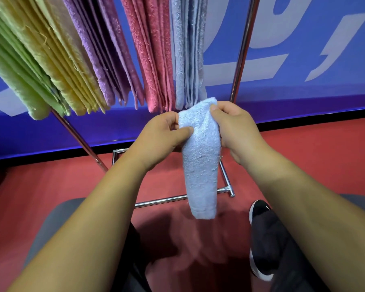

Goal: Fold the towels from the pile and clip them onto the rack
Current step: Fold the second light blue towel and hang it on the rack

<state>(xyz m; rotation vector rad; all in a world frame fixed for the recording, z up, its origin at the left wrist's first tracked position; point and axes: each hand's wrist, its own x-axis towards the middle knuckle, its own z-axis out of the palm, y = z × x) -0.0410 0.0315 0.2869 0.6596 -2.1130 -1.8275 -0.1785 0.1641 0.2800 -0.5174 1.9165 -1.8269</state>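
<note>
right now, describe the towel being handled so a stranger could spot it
A metal rack holds green, yellow, purple, pink and pale blue towels. Just below its pale blue group, the left hand and right hand pinch the top of a folded pale blue towel. It alone hangs from hands, not the rack.

We get bright, even light; below the blue towel (200,157) a soft, smeared shadow darkens the floor (314,157); edges warp.

The blue banner (303,95) carries large white characters, cropped beyond reading. The black shoe (258,209) bears a small white swoosh-like mark.
</note>
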